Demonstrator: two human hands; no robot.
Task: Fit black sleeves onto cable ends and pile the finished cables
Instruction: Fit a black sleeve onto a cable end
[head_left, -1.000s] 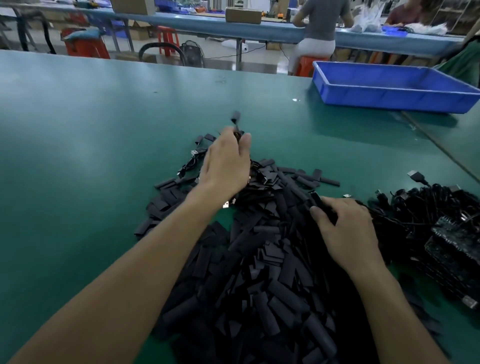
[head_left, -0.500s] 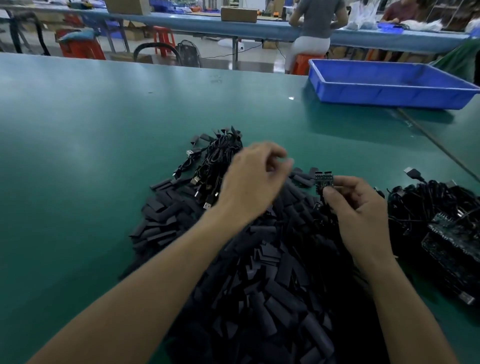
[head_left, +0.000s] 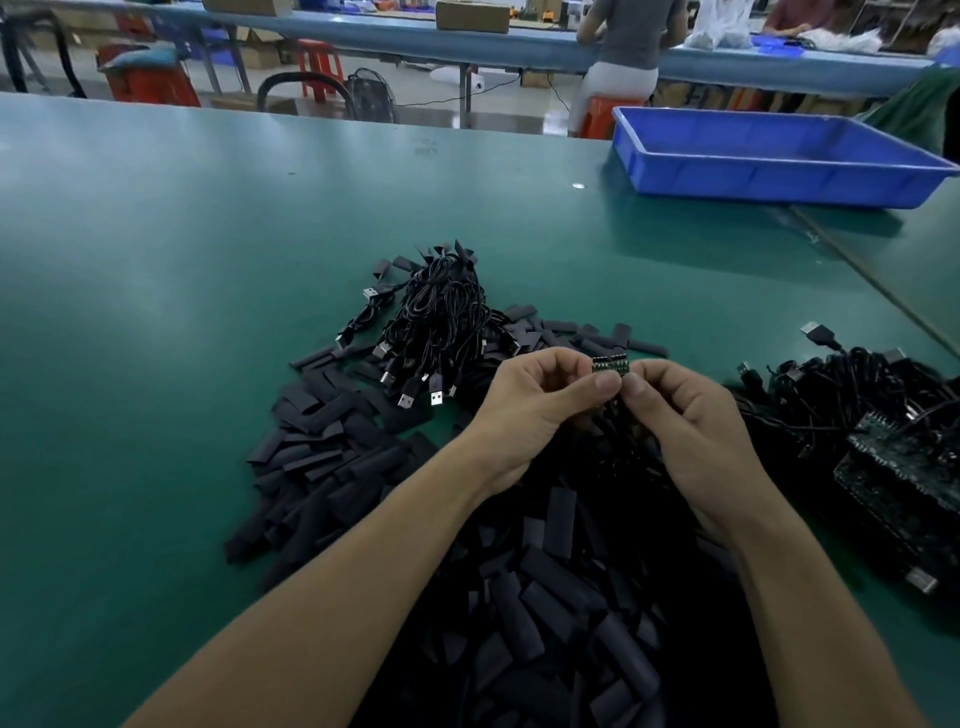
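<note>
My left hand (head_left: 535, 402) and my right hand (head_left: 691, 415) meet above a big heap of loose black sleeves (head_left: 519, 571). Both pinch a small cable end (head_left: 610, 365), a dark connector board with a row of pins; whether a sleeve is on it I cannot tell. Behind my left hand lies a pile of black cables with sleeves and USB plugs (head_left: 436, 322). A second tangle of black cables (head_left: 852, 395) sits to the right of my right hand.
A blue plastic tray (head_left: 779, 176) stands at the far right of the green table (head_left: 182, 312). Dark circuit boards (head_left: 904, 483) lie at the right edge. A person sits at another bench beyond the table.
My left hand drew back from the far cable pile toward my right hand. My right hand lifted the cable end off the heap, and now both hands pinch it.
</note>
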